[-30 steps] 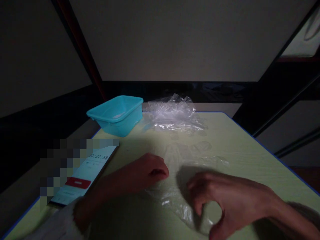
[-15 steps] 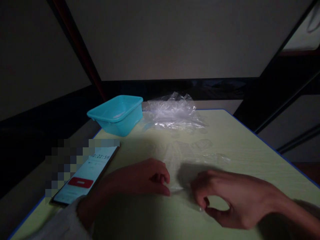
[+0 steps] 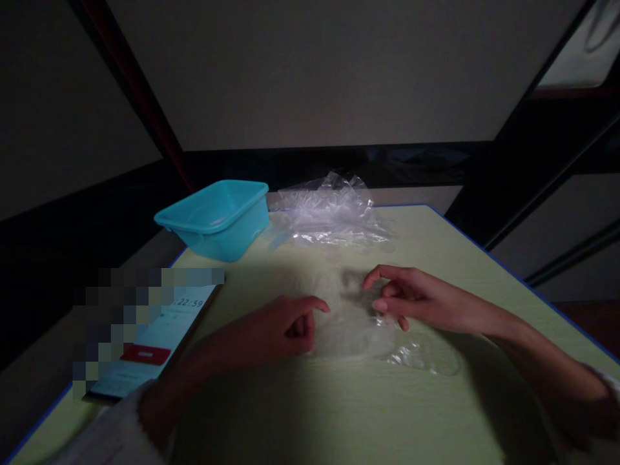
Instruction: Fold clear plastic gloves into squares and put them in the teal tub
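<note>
A thin, clear plastic glove [image 3: 353,337] lies crumpled across the middle of the table, its finger-like ends spreading to the right. My left hand [image 3: 293,326] is at its left edge, index finger stretched out, while the thumb and other fingers close on what looks like the film. Just above the glove's far side, my right hand [image 3: 411,298] hovers with its fingers apart and nothing visible in them. More crinkled clear plastic [image 3: 329,219], seemingly a pile of similar gloves, rests at the table's back edge.
A turquoise plastic basin [image 3: 217,223] stands at the back left corner. On the left edge lies a phone [image 3: 155,336] showing a timer, partly pixelated. The pale table [image 3: 339,413] has a blue rim, and a wall panel rises behind it.
My right hand has moved up and away from the near side, and its fingers have spread. The near part of the glove now lies further right. The view has shifted slightly.
</note>
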The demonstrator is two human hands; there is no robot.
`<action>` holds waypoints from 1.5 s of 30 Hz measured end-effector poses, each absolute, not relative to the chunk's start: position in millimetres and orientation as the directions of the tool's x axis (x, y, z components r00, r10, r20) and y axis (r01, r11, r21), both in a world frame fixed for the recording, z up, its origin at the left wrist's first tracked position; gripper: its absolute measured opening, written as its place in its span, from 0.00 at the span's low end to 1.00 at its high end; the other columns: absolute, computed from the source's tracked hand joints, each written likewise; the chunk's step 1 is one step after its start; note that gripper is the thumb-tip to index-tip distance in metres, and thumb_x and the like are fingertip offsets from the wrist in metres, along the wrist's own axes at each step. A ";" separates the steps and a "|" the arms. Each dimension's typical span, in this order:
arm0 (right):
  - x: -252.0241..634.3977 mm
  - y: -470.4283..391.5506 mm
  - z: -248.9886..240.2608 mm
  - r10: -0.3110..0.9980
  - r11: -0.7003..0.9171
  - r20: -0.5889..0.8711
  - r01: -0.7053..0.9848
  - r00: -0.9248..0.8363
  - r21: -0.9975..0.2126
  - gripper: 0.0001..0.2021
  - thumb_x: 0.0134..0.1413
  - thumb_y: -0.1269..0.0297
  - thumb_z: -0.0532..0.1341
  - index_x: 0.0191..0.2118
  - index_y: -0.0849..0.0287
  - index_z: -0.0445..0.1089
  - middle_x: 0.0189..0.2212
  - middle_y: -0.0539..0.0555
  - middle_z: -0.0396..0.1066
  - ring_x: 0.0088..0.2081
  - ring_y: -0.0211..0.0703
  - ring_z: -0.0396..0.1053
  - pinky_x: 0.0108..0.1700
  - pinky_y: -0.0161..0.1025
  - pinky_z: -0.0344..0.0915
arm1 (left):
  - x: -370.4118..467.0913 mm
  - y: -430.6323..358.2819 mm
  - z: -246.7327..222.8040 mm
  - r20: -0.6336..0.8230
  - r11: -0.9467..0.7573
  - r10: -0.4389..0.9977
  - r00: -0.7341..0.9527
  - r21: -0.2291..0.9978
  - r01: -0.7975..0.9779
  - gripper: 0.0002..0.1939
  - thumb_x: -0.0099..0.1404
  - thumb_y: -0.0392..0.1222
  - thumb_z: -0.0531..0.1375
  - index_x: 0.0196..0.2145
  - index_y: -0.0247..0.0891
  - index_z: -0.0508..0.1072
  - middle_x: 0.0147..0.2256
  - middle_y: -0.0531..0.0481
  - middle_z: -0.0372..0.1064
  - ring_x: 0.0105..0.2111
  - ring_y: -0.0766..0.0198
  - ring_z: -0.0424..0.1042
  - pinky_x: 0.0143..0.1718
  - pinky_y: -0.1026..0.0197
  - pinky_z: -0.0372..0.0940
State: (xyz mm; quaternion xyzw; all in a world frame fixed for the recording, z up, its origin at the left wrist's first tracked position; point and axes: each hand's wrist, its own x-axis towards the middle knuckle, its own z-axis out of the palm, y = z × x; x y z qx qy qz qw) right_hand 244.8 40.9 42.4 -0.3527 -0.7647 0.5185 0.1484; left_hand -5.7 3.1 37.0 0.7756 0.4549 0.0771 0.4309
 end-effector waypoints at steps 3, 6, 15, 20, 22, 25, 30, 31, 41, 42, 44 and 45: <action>244.5 39.8 43.3 0.667 0.246 -0.128 0.378 -0.734 -0.892 0.17 0.54 0.55 0.58 0.44 0.62 0.59 0.19 0.44 0.61 0.20 0.31 0.59 0.21 0.30 0.58 | -5.1 3.9 35.0 -0.268 -0.212 0.770 0.579 0.749 0.628 0.24 0.56 0.33 0.55 0.52 0.36 0.60 0.30 0.55 0.67 0.29 0.67 0.65 0.32 0.65 0.60; 244.0 40.7 44.2 0.706 0.240 -0.070 0.331 -0.705 -0.913 0.18 0.58 0.52 0.52 0.44 0.63 0.60 0.21 0.47 0.64 0.21 0.32 0.62 0.23 0.32 0.60 | -4.8 3.7 33.0 -0.251 -0.208 0.775 0.580 0.766 0.609 0.25 0.56 0.33 0.54 0.53 0.37 0.60 0.30 0.56 0.66 0.29 0.68 0.65 0.32 0.66 0.60; 242.1 44.5 35.0 0.749 0.164 -0.150 0.400 -0.645 -0.902 0.19 0.46 0.62 0.62 0.44 0.61 0.58 0.19 0.42 0.60 0.17 0.28 0.54 0.18 0.30 0.52 | -4.2 0.7 35.5 -0.241 -0.211 0.796 0.555 0.749 0.628 0.26 0.54 0.33 0.57 0.52 0.37 0.61 0.31 0.55 0.66 0.28 0.69 0.65 0.29 0.67 0.59; 243.6 47.1 27.4 0.776 0.280 -0.097 0.478 -0.623 -0.833 0.16 0.48 0.67 0.59 0.44 0.62 0.58 0.19 0.42 0.58 0.20 0.30 0.54 0.20 0.31 0.52 | -12.4 1.5 40.0 -0.235 -0.222 0.835 0.497 0.683 0.696 0.28 0.52 0.34 0.58 0.53 0.39 0.62 0.31 0.55 0.66 0.28 0.67 0.64 0.29 0.67 0.59; 244.1 47.6 26.8 0.773 0.337 -0.079 0.513 -0.629 -0.789 0.15 0.48 0.68 0.58 0.44 0.62 0.58 0.19 0.43 0.58 0.21 0.31 0.55 0.21 0.31 0.53 | -16.1 2.2 41.8 -0.271 -0.210 0.822 0.500 0.673 0.709 0.27 0.53 0.34 0.57 0.53 0.39 0.62 0.31 0.55 0.66 0.29 0.66 0.65 0.29 0.66 0.58; 244.4 47.6 27.6 0.773 0.400 -0.061 0.560 -0.631 -0.725 0.15 0.49 0.67 0.58 0.44 0.63 0.59 0.19 0.43 0.57 0.21 0.32 0.55 0.22 0.32 0.53 | -18.6 2.4 44.0 -0.282 -0.211 0.824 0.492 0.652 0.728 0.27 0.53 0.33 0.55 0.53 0.38 0.63 0.29 0.56 0.65 0.29 0.66 0.64 0.30 0.67 0.57; 245.1 48.5 25.7 0.786 0.447 -0.046 0.617 -0.617 -0.648 0.17 0.51 0.64 0.58 0.46 0.63 0.59 0.18 0.43 0.58 0.20 0.34 0.56 0.22 0.34 0.52 | -17.4 0.1 43.6 -0.286 -0.222 0.815 0.504 0.650 0.727 0.27 0.52 0.34 0.56 0.52 0.39 0.63 0.27 0.57 0.64 0.28 0.67 0.64 0.29 0.67 0.55; 245.3 48.8 25.0 0.788 0.460 -0.040 0.631 -0.615 -0.625 0.17 0.51 0.64 0.58 0.46 0.63 0.60 0.18 0.43 0.59 0.20 0.34 0.57 0.23 0.34 0.52 | -17.2 -0.2 43.2 -0.283 -0.227 0.810 0.513 0.656 0.719 0.28 0.52 0.33 0.56 0.52 0.39 0.63 0.27 0.58 0.64 0.28 0.67 0.64 0.28 0.67 0.55; 240.8 41.5 37.7 0.833 0.540 0.167 0.708 -0.528 -0.455 0.10 0.53 0.61 0.58 0.38 0.61 0.66 0.24 0.51 0.66 0.24 0.38 0.62 0.26 0.35 0.56 | -14.6 0.4 40.6 -0.210 -0.295 0.826 0.522 0.629 0.719 0.31 0.53 0.37 0.61 0.54 0.43 0.60 0.32 0.54 0.66 0.31 0.65 0.66 0.31 0.65 0.60; 239.6 40.4 38.1 0.815 0.565 0.179 0.690 -0.551 -0.453 0.10 0.52 0.61 0.58 0.37 0.61 0.66 0.25 0.51 0.66 0.26 0.38 0.63 0.27 0.35 0.57 | -10.3 -0.9 40.2 -0.130 -0.348 0.836 0.534 0.626 0.698 0.27 0.55 0.38 0.60 0.53 0.42 0.61 0.34 0.53 0.66 0.33 0.64 0.66 0.33 0.64 0.61; 237.4 39.2 36.8 0.783 0.606 0.179 0.666 -0.595 -0.435 0.08 0.53 0.63 0.57 0.37 0.61 0.66 0.28 0.53 0.66 0.28 0.39 0.63 0.30 0.35 0.57 | 1.2 -4.5 37.8 0.062 -0.518 0.790 0.611 0.600 0.610 0.17 0.63 0.40 0.55 0.50 0.41 0.64 0.43 0.48 0.66 0.42 0.61 0.66 0.42 0.60 0.61; 236.6 39.2 35.4 0.776 0.612 0.166 0.665 -0.608 -0.427 0.07 0.54 0.64 0.56 0.37 0.61 0.66 0.29 0.53 0.67 0.29 0.39 0.63 0.30 0.35 0.57 | 7.5 -6.5 35.6 0.131 -0.622 0.723 0.679 0.552 0.556 0.16 0.65 0.41 0.52 0.51 0.38 0.63 0.48 0.45 0.64 0.47 0.59 0.63 0.48 0.58 0.59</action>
